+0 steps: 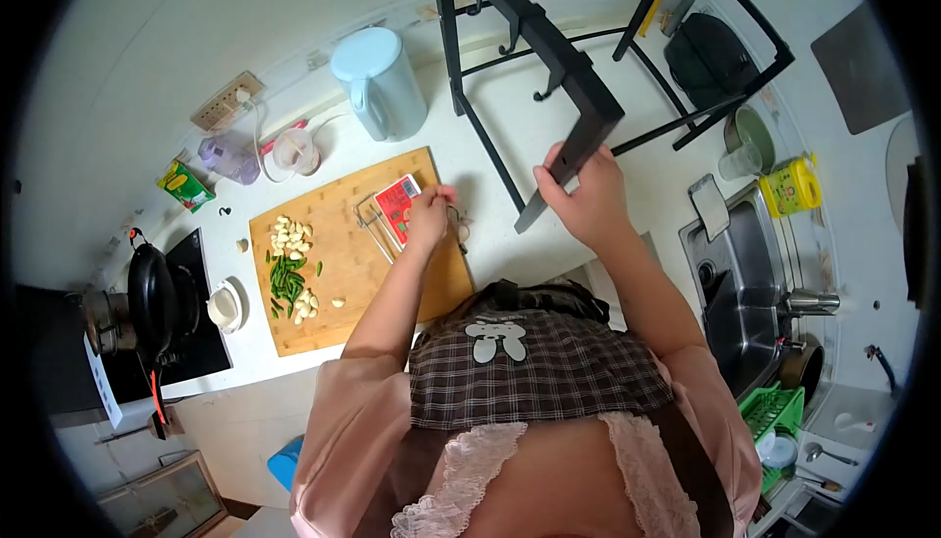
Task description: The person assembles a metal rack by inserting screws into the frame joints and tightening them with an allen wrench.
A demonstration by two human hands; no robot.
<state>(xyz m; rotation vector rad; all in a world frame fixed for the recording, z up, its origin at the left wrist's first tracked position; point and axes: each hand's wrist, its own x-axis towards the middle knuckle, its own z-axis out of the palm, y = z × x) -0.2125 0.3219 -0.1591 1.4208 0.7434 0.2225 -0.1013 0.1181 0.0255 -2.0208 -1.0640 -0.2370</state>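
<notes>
My right hand is closed round the end of a flat bar on a black metal rack, which stands tilted over the counter and carries several hooks. My left hand is over the right part of a wooden cutting board, with its fingers curled together beside a red printed card. What those fingers hold, if anything, is too small to name. Thin metal wire pieces lie by the card. Peeled garlic cloves and cut green chillies are on the board's left side.
Behind the board stands a light blue pitcher. To the left are a cooktop with a black wok and a small white dish. A steel sink, a yellow container and a green dish rack are at right.
</notes>
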